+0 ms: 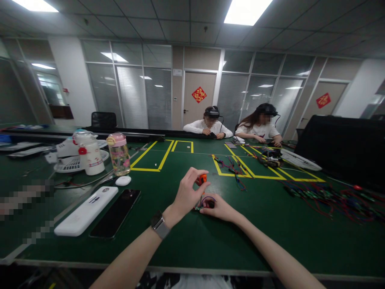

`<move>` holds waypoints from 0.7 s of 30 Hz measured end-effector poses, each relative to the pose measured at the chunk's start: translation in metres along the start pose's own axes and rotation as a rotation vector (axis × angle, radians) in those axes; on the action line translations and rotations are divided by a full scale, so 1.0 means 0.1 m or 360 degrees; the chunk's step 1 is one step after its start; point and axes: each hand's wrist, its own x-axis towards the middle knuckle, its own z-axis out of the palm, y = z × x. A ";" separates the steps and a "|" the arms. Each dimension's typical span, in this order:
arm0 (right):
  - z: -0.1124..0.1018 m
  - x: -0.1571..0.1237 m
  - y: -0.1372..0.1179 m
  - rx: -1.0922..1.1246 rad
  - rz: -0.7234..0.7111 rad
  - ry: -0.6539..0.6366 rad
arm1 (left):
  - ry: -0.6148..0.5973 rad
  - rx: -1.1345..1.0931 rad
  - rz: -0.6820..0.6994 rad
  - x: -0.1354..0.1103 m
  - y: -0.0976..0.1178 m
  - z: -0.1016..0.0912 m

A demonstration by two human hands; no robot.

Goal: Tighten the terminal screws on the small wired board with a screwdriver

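Observation:
My left hand [188, 190], with a watch on its wrist, pinches the orange-and-black handle of a small screwdriver [203, 178] between thumb and fingers. The screwdriver stands upright, its lower end pointing down at a small circuit board with wires [197, 208]. Low over the green table, my right hand [221, 208] has its fingers closed on that board. A dark wire loops up beside the fingers. The hand hides much of the board, and I cannot tell whether the screwdriver's tip touches it.
Left lie a white power bank [87, 210], a black phone [116, 212] and a white case [123, 181], near a pink-lidded bottle [118, 154] and a white jug [90, 154]. Wired boards [327, 196] are heaped right. Yellow tape [146, 169] marks the table [168, 249]. Two people sit opposite.

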 end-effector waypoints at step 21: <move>0.00 -0.01 -0.02 0.0025 0.0007 0.0003 | -0.0013 0.0045 -0.0065 0.01 -0.02 0.02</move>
